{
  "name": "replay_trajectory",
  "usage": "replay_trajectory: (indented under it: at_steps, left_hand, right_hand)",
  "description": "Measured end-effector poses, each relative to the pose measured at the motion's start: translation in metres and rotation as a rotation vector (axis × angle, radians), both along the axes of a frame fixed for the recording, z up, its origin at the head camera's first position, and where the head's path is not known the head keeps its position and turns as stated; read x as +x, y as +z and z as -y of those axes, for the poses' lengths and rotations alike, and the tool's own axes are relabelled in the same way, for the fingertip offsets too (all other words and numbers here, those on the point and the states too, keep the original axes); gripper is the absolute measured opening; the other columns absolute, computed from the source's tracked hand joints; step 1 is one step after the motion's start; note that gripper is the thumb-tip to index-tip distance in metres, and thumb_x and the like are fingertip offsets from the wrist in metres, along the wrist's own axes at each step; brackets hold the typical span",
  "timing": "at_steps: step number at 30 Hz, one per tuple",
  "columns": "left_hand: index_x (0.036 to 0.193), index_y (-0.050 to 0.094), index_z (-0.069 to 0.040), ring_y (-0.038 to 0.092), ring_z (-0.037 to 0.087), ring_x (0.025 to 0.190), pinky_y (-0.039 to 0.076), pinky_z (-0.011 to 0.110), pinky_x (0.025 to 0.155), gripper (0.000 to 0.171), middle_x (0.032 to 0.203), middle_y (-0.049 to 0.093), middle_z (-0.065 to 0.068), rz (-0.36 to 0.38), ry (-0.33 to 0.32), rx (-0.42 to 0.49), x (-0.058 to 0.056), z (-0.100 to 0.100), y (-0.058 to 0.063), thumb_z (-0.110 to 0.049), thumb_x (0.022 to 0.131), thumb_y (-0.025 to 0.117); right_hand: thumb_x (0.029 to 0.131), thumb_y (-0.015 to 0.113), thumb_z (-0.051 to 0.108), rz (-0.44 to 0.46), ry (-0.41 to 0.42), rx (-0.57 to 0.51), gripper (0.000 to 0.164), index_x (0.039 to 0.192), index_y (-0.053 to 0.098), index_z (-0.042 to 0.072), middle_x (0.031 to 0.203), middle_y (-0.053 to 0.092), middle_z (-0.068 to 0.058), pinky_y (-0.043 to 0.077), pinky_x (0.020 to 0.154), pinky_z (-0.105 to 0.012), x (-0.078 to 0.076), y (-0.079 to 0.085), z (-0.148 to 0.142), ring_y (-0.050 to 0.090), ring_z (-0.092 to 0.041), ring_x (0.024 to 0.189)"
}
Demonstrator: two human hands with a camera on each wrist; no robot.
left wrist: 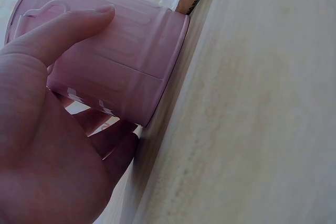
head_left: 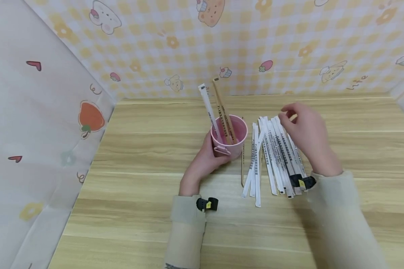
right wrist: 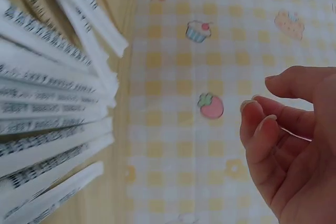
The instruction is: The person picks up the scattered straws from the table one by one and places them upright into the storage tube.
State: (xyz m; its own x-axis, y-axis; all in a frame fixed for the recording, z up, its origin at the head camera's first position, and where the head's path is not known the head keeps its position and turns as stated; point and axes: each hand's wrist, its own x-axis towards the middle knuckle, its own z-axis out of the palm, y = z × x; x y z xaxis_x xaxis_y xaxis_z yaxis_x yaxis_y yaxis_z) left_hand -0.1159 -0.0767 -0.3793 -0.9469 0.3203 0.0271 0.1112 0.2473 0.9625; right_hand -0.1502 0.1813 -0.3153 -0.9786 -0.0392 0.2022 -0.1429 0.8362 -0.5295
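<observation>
My left hand (head_left: 206, 160) holds a small pink bucket (head_left: 235, 150) upright on the table, thumb along its side in the left wrist view. One white paper-wrapped straw (head_left: 207, 104) and a pair of brown-wrapped straws (head_left: 226, 116) lean inside it, tops above the rim. To the right lies a loose fan of white paper-wrapped straws (head_left: 271, 158) with printed lettering. Over the far right end of that fan is my right hand (head_left: 308, 129), fingers loosely bent and nothing between them. In the right wrist view its fingertips stand apart from the straws.
A thin brown straw (head_left: 242, 175) lies between the bucket and the white ones. The wood-grain table (head_left: 138, 168) ends at a yellow checked cloth wall (head_left: 138, 45) behind and a white printed cloth (head_left: 37, 112) at left. Each wrist carries a black strap.
</observation>
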Motion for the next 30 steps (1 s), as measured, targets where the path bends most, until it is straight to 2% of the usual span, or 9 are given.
replay_trajectory:
  at_steps: [9, 15, 21, 25, 30]
  left_hand:
    - [0.143, 0.007, -0.018, 0.026, 0.018, 0.128, 0.025, 0.033, 0.103, 0.101, 0.141, 0.024, 0.004, -0.003, -0.009, 0.021, 0.0, -0.001, 0.0, -0.002, 0.069, 0.073]
    - [0.143, 0.008, -0.018, 0.027, 0.02, 0.127, 0.025, 0.035, 0.103, 0.101, 0.14, 0.026, 0.005, -0.005, -0.01, 0.034, 0.0, -0.001, -0.001, -0.001, 0.068, 0.074]
    - [0.143, 0.007, -0.017, 0.026, 0.023, 0.128, 0.025, 0.035, 0.103, 0.101, 0.141, 0.025, 0.006, -0.002, -0.013, 0.023, 0.0, -0.001, -0.001, -0.001, 0.068, 0.073]
    - [0.143, 0.008, -0.017, 0.027, 0.023, 0.128, 0.025, 0.036, 0.103, 0.1, 0.14, 0.026, 0.006, -0.004, -0.015, 0.02, 0.001, -0.001, 0.0, -0.001, 0.069, 0.073]
    - [0.143, 0.008, -0.017, 0.027, 0.021, 0.127, 0.025, 0.036, 0.103, 0.1, 0.14, 0.026, 0.005, -0.003, -0.011, 0.016, 0.002, -0.001, 0.002, -0.002, 0.069, 0.073]
  right_hand:
    - [0.09, 0.044, 0.038, 0.154, -0.107, -0.048, 0.044, 0.112, 0.057, 0.003, 0.097, 0.057, -0.014, 0.044, 0.045, -0.03, 0.021, -0.025, -0.032, 0.056, -0.023, 0.064]
    - [0.089, 0.042, 0.045, 0.273, -0.133, -0.021, 0.053, 0.118, 0.053, 0.002, 0.099, 0.057, -0.016, 0.043, 0.049, -0.031, 0.031, -0.036, -0.043, 0.055, -0.025, 0.071]
    - [0.087, 0.04, 0.053, 0.424, -0.134, -0.003, 0.065, 0.123, 0.048, -0.001, 0.101, 0.057, -0.02, 0.042, 0.059, -0.037, 0.038, -0.048, -0.049, 0.052, -0.03, 0.081]
    - [0.088, 0.044, 0.048, 0.503, -0.126, 0.002, 0.061, 0.121, 0.048, -0.003, 0.098, 0.057, -0.02, 0.044, 0.058, -0.035, 0.041, -0.054, -0.051, 0.053, -0.028, 0.078]
    - [0.088, 0.05, 0.04, 0.584, -0.125, -0.025, 0.05, 0.112, 0.052, -0.004, 0.084, 0.058, -0.014, 0.045, 0.051, -0.028, 0.044, -0.059, -0.054, 0.054, -0.022, 0.067]
